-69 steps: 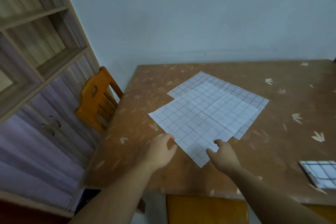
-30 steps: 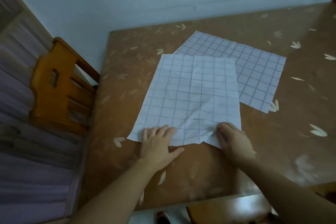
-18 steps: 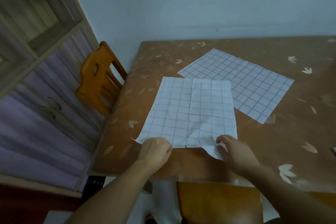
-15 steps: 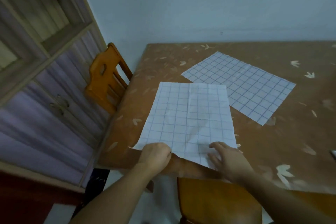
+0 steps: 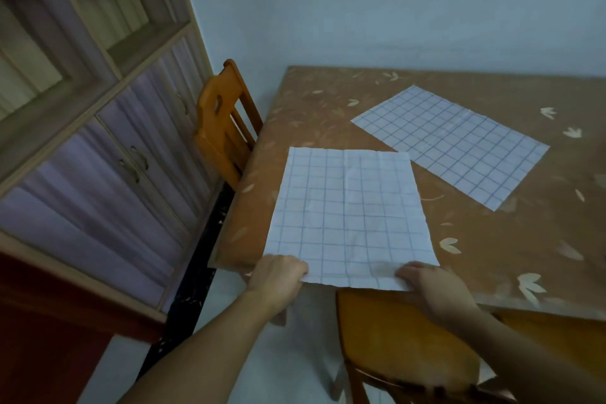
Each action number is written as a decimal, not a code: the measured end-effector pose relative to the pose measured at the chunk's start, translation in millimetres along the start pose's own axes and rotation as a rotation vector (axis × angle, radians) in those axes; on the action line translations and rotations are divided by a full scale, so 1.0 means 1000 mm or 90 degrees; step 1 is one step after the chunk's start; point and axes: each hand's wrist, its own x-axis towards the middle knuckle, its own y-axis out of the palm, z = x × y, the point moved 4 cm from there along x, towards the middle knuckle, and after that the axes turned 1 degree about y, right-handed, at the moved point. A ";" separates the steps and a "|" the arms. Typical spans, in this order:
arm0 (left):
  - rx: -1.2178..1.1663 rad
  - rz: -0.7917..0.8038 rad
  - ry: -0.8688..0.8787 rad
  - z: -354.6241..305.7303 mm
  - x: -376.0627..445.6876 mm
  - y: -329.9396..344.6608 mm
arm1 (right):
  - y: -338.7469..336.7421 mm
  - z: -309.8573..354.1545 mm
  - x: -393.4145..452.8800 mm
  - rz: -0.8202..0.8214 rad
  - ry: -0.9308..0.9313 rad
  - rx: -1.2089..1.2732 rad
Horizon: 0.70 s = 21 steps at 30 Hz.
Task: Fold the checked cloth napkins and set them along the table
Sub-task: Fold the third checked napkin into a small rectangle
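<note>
A white napkin with a blue checked grid point(image 5: 351, 213) lies spread at the near left corner of the brown table point(image 5: 492, 239), its near edge overhanging the table's front. My left hand point(image 5: 278, 275) pinches its near left corner and my right hand point(image 5: 433, 282) grips its near right corner. A second checked napkin point(image 5: 452, 144) lies flat and unfolded farther back to the right, apart from the first.
An orange wooden chair point(image 5: 226, 128) stands at the table's left side, and another chair's seat point(image 5: 403, 338) sits just below my hands. A wooden cabinet with shelves and doors point(image 5: 98, 128) fills the left. A pale wall runs behind the table.
Both hands took hold of the near napkin's corners and drew it toward me; its near edge now hangs past the table's front. The far napkin stayed put.
</note>
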 end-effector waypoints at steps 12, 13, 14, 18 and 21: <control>-0.401 -0.048 -0.080 0.098 0.012 -0.061 | -0.056 -0.021 0.011 -0.066 0.208 0.227; -0.481 -0.057 -0.108 0.104 0.019 -0.067 | -0.062 -0.023 0.014 -0.074 0.218 0.279; -0.550 -0.072 -0.135 0.109 0.026 -0.072 | -0.067 -0.025 0.018 -0.080 0.226 0.339; -0.704 -0.124 -0.212 0.122 0.047 -0.087 | -0.075 -0.036 0.042 -0.077 0.264 0.518; -0.727 -0.172 -0.235 0.128 0.065 -0.095 | -0.077 -0.051 0.064 -0.098 0.294 0.621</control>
